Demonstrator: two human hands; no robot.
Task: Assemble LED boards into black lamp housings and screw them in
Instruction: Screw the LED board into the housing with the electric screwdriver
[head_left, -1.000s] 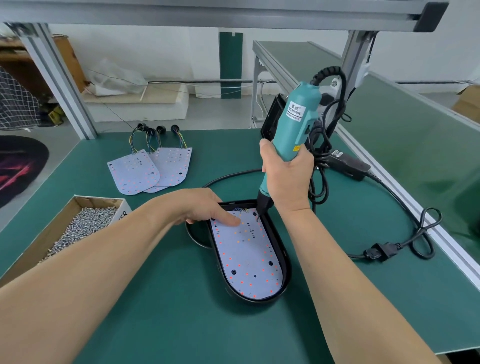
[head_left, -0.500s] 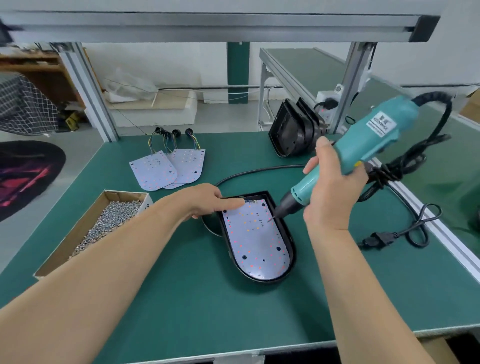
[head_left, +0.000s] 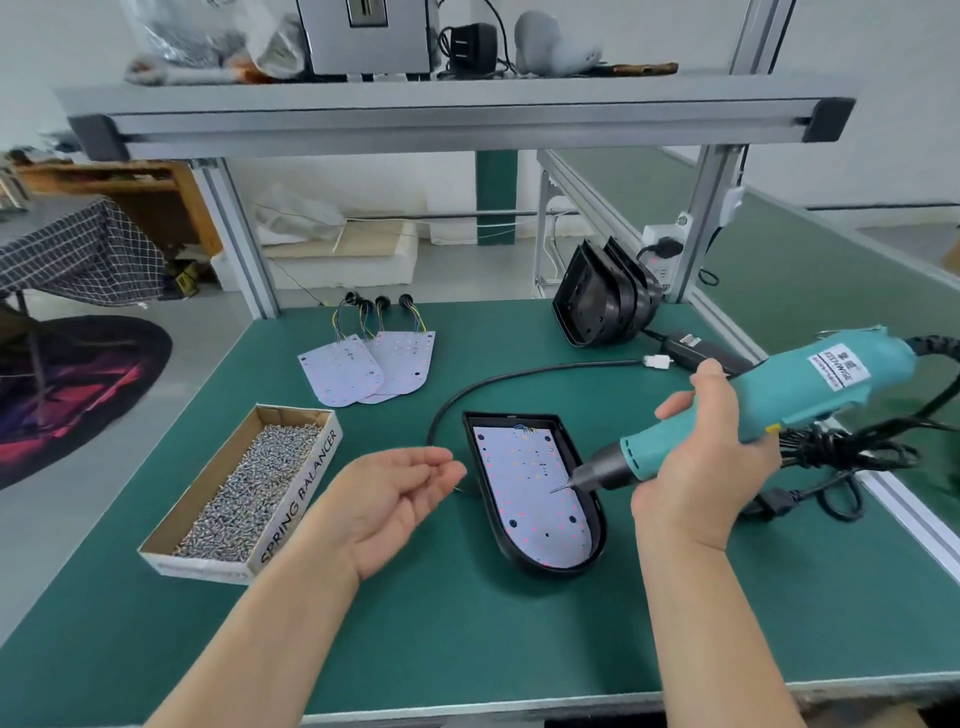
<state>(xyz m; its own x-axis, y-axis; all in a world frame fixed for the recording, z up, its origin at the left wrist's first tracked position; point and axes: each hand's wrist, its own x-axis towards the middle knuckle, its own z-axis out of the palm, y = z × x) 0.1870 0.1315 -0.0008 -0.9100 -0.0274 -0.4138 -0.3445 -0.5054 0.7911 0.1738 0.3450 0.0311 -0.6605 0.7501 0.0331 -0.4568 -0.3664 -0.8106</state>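
Left hand (head_left: 395, 499) has come off the LED board (head_left: 524, 483) — now palm-up, fingers loose, nothing visible in it, between the housing (head_left: 600, 530) and the screw box (head_left: 244, 493). Right hand (head_left: 701, 462) grips the electric screwdriver (head_left: 789, 395), tipped from upright to nearly level, bit hovering over the board's right side. Board sits in the housing, mid-bench (head_left: 519, 649). Prob. next — fetch another screw.
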